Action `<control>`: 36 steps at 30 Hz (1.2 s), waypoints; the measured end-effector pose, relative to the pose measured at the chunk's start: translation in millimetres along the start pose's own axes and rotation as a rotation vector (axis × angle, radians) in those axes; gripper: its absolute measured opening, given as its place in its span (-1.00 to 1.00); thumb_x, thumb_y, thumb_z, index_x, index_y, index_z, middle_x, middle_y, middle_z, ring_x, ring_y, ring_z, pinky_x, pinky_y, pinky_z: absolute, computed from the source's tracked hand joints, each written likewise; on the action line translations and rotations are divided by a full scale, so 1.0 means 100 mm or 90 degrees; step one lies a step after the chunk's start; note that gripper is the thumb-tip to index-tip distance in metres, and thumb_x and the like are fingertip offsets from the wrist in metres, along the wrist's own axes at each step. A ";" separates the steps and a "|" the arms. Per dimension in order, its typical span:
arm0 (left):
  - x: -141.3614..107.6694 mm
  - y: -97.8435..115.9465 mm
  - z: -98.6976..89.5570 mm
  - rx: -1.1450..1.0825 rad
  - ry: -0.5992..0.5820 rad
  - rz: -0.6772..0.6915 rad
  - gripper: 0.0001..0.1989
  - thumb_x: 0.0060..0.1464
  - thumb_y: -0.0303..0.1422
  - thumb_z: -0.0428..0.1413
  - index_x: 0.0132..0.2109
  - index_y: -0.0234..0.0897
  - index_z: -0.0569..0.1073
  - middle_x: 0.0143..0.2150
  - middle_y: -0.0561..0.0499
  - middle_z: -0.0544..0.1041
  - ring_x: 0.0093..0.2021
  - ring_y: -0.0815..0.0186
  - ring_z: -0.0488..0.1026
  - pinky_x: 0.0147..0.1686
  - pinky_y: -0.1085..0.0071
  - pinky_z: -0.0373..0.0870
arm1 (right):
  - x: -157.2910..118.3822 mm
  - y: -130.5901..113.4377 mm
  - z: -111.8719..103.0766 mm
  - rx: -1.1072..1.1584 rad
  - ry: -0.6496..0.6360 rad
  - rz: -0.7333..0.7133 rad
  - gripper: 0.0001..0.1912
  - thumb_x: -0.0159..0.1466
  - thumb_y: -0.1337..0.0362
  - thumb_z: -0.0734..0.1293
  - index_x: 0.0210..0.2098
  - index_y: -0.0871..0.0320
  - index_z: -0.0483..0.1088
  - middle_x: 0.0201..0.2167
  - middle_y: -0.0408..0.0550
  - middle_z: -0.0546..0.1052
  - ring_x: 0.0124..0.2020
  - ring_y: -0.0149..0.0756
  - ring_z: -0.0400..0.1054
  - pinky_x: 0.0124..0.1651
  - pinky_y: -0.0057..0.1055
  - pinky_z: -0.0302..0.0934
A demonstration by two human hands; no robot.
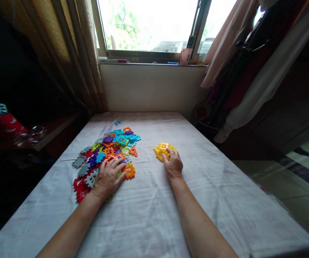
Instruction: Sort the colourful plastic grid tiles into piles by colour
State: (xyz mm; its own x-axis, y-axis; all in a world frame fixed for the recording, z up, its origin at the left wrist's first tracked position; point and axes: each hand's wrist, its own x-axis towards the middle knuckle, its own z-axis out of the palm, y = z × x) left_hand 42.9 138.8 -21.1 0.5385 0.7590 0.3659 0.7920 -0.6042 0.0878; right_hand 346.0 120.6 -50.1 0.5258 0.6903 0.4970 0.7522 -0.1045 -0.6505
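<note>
Head view: table (149,218), cloth-covered, its far edge near the wall beneath a window (149,27); I count two bare hands over it.
Pile: flat notched pieces (108,153) in mixed colours, heaped towards the table's left edge; red (80,190) at the near end, grey (83,170) on the left-edge side, light blue (119,139) towards the far edge.
Left hand (111,175): palm down on the pile, fingers spread and slightly bent, tips beside an orange piece (129,172); whether it grips anything, I cannot tell.
Yellow pieces (159,150): one small cluster, apart from the pile, about midway between left and right edges.
Right hand (174,165): half curled, fingers touching the cluster on its right-edge side; firmness of hold, cannot tell.
Stray: one blue piece (117,123), near the far left corner.
Sill: pink cup (186,56).
Hangings: curtain (86,53), left; clothes (242,104), right.
</note>
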 end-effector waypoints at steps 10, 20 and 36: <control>0.27 -0.34 -0.25 -0.031 -0.043 -0.043 -0.58 0.25 -0.06 -0.02 0.14 -0.05 0.49 0.24 -0.07 0.50 0.26 0.09 0.37 0.30 -0.01 0.13 | -0.12 -0.10 0.00 -0.001 0.024 -0.116 -0.68 0.29 0.28 0.23 -0.05 0.12 0.53 -0.04 0.09 0.46 -0.01 -0.13 0.36 0.11 -0.19 0.29; 1.54 -0.80 -0.07 0.070 -0.191 -0.139 -0.23 0.15 0.17 -0.04 0.40 -0.05 0.20 0.47 -0.21 0.16 0.43 -0.14 0.08 0.30 -0.21 0.00 | -0.16 -0.17 0.01 0.002 0.011 -0.193 -0.71 0.32 0.34 0.22 -0.12 0.09 0.57 -0.07 0.06 0.50 -0.01 -0.15 0.37 0.17 -0.17 0.24; 0.60 -0.97 -0.42 0.085 -0.285 -0.032 -0.28 0.04 0.07 0.06 0.30 -0.12 0.37 0.39 -0.17 0.30 0.38 -0.03 0.20 0.29 0.03 0.14 | -0.17 -0.16 0.02 0.036 -0.040 -0.200 -0.74 0.32 0.33 0.24 -0.16 0.10 0.58 -0.03 0.07 0.53 0.02 -0.14 0.38 0.16 -0.18 0.25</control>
State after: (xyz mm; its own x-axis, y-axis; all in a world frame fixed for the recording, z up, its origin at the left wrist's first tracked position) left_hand -14.2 232.8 31.5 0.5469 0.8340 -0.0733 0.8343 -0.5502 -0.0352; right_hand 324.2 111.9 -49.1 0.2444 0.7257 0.6432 0.8498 0.1591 -0.5025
